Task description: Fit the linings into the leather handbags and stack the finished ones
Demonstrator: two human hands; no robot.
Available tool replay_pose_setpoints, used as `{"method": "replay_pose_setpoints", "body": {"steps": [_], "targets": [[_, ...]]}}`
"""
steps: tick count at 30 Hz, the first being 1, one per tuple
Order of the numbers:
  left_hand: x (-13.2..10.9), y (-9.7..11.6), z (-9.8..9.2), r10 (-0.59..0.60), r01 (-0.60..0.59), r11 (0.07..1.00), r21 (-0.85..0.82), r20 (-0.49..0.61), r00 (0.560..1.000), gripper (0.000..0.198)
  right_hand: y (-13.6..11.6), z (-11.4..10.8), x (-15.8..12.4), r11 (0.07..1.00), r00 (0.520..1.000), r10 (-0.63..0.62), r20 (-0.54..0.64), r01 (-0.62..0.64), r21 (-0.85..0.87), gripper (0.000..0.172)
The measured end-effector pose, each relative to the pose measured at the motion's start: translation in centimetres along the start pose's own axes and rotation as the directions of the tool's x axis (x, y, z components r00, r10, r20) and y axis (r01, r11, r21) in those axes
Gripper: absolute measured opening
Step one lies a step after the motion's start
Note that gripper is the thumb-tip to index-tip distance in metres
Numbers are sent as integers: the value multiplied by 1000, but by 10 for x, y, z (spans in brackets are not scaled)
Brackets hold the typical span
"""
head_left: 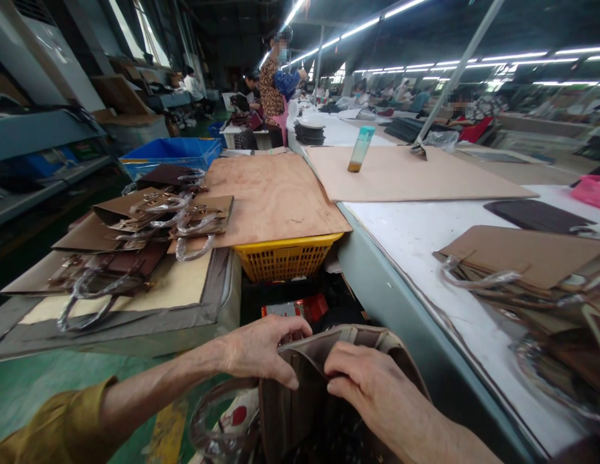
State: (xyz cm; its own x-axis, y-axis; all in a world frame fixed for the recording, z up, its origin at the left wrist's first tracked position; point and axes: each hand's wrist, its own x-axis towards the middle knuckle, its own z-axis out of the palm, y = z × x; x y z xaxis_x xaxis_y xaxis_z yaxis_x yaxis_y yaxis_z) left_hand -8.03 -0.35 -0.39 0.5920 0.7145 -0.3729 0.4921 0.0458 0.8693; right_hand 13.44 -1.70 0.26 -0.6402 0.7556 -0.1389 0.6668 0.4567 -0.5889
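A taupe handbag (300, 403) stands upright with its mouth open below me, close to the side of the table. My left hand (265, 348) is curled at the left end of its rim, thumb on the near side and fingers bent behind. With fingers pressed together, my right hand (372, 380) pinches the upper edge of a panel or lining in the bag's mouth. The bag's inside is dark, and its lower part runs out of view. A plastic-wrapped handle (203, 412) loops out at the bag's left.
Finished-looking handbags (130, 219) lie piled on a padded stand at left. More bags (532, 258) lie on the white table (406, 258) at right. A yellow basket (290, 254) sits under a plywood board (265, 193). A bottle (361, 149) stands beyond. People work farther back.
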Motion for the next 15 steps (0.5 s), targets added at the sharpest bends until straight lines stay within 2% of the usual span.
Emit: {"method": "replay_pose_setpoints", "body": {"steps": [4,7,10,12,15], "targets": [[-4,0,3,-2,9,995,97,-67,998,48,-13,1,6,996,995,87,-42,-88,-30,21],[-8,2,4,-12,28,990,135,-112,994,49,-19,2,12,978,993,116,20,-111,-176,17],[-12,3,8,22,10,987,157,-199,980,40,-18,6,16,950,996,67,61,-45,-308,11],[-15,1,14,35,2,990,138,-267,963,34,-15,9,15,937,1000,27,16,-20,-348,13],[-16,-7,24,37,-9,997,82,-357,934,34,-11,13,12,949,999,-1,-54,-16,-316,17]]}}
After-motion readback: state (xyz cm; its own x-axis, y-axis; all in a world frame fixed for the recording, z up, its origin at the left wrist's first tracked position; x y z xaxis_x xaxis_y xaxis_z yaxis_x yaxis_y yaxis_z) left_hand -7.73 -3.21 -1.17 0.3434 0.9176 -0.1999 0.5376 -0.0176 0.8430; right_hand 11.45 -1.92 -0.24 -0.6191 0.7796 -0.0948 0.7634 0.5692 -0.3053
